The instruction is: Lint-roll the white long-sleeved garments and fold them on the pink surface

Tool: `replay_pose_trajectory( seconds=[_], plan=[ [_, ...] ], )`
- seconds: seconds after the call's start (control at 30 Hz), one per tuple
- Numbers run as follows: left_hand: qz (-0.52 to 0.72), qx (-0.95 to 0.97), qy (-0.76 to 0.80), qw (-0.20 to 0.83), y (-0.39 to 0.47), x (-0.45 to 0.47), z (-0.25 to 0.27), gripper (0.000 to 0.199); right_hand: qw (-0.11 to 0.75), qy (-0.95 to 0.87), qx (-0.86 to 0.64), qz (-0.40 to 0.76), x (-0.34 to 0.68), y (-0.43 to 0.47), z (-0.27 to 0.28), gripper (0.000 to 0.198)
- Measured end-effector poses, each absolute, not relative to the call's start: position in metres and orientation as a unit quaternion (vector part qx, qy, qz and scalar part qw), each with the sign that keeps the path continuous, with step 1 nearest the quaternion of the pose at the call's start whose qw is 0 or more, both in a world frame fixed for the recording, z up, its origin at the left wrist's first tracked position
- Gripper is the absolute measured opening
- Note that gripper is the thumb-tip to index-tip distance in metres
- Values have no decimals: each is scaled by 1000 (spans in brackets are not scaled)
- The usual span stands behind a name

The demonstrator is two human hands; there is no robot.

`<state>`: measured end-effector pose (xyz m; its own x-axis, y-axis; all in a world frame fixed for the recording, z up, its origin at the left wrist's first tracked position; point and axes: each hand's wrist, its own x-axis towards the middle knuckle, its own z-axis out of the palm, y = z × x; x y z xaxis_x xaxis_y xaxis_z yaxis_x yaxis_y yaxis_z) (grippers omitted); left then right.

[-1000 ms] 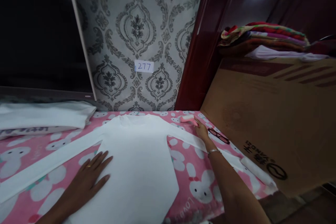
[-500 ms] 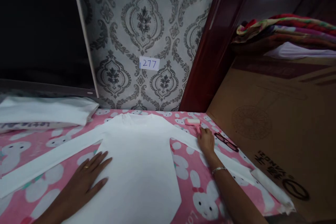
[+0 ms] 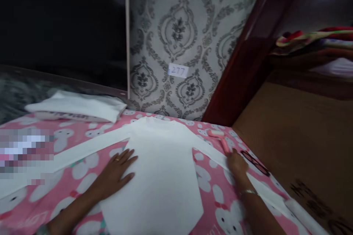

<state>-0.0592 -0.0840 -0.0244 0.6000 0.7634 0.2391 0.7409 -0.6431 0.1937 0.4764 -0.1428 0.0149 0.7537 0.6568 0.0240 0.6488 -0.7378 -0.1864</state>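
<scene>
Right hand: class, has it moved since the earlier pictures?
Yes: judged against the dark red post, the right hand has drawn away from it, back toward the wearer.

Grey patterned wallpaper (image 3: 190, 49), dark-red frame (image 3: 245, 62)

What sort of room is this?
Most likely a room in someone's home, though which room I can't tell. Ornate damask wallpaper, what looks like a large television, and a pink rabbit-print cloth beneath the white long-sleeved top suggest it.
</scene>
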Motion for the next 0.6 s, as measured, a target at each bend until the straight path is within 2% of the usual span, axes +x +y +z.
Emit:
replay_pose_trajectory(
  seconds=[0.13,0.27,0.4,0.5,0.57,0.6],
  plan=[
    [145,886,431,95,-95,-57,-13,58,65,-370,-927,26,490,-154,-1,56],
    [140,876,439,142,-101,-56,-4,60,67,-463,-884,7,504,-166,-12,40],
    [157,870,437,167,-108,-55,0,60,181,-493,-850,36,484,-168,9,31],
    [214,858,429,184,-113,-50,3,58,276,-495,-819,91,431,-170,39,37],
    [284,822,428,246,-117,-43,7,56,315,-557,-755,141,383,-178,56,40],
    [320,785,429,312,-119,-38,10,58,314,-602,-713,177,357,-184,62,40]
  ],
)
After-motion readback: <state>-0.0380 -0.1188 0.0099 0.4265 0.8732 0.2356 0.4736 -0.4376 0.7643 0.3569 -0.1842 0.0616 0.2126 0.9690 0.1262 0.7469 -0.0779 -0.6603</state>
